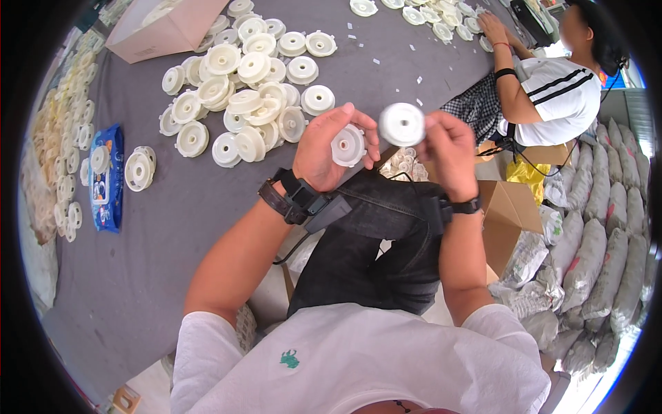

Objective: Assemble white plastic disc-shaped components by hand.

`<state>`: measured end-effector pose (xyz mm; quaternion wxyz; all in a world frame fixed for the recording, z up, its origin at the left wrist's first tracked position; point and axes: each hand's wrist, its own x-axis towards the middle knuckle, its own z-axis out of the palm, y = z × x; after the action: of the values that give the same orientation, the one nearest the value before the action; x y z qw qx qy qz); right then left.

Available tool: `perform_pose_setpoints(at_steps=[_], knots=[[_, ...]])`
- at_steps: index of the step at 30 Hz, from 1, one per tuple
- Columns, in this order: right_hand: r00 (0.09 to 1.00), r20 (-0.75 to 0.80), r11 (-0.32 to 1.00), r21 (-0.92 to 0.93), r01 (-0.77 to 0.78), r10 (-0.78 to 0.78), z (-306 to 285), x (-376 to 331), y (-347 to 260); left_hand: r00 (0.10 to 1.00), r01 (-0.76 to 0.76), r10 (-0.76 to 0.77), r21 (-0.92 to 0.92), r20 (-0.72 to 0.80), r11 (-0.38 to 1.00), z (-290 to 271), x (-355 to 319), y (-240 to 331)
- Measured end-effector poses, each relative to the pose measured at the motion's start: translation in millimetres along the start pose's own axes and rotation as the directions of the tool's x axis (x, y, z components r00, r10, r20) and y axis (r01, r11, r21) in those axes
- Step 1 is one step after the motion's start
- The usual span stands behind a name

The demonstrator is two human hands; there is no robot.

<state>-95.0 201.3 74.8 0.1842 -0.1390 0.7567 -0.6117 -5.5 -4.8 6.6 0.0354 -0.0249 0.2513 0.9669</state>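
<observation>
My left hand cradles a round white plastic cap with small tabs on its rim and a hole in the middle. Fingers curl round its far edge. Beside it, my right hand pinches a second round white disc by its right edge, its smooth face and small dark centre hole showing. The two parts are held apart, above my lap. Just left of my left hand, a heap of similar white caps lies on the grey table.
A pale pink box stands at the far left, near a blue wipes pack. An open cardboard box stands to my right, before stacked grey sacks. A co-worker sits at the far right, a hand on more caps.
</observation>
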Motion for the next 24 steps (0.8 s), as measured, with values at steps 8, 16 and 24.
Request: perform_pose_setpoints(at_steps=[8, 16, 24], knots=[[0.996, 0.052, 0.294, -0.953, 0.072, -0.077, -86, 0, 2, 0.996, -0.043, 0.049, -0.088, 0.070, 0.995, 3, 4, -1], [0.819, 0.460, 0.646, -0.517, 0.562, -0.344, 53, -20, -32, 0.995, -0.057, 0.067, -0.138, 0.071, 0.989, -13, 6, -6], [0.998, 0.055, 0.999, 0.033, 0.041, -0.043, 28, 1, 7, 0.998, -0.046, 0.052, -0.143, 0.037, 0.989, -2, 4, -7]])
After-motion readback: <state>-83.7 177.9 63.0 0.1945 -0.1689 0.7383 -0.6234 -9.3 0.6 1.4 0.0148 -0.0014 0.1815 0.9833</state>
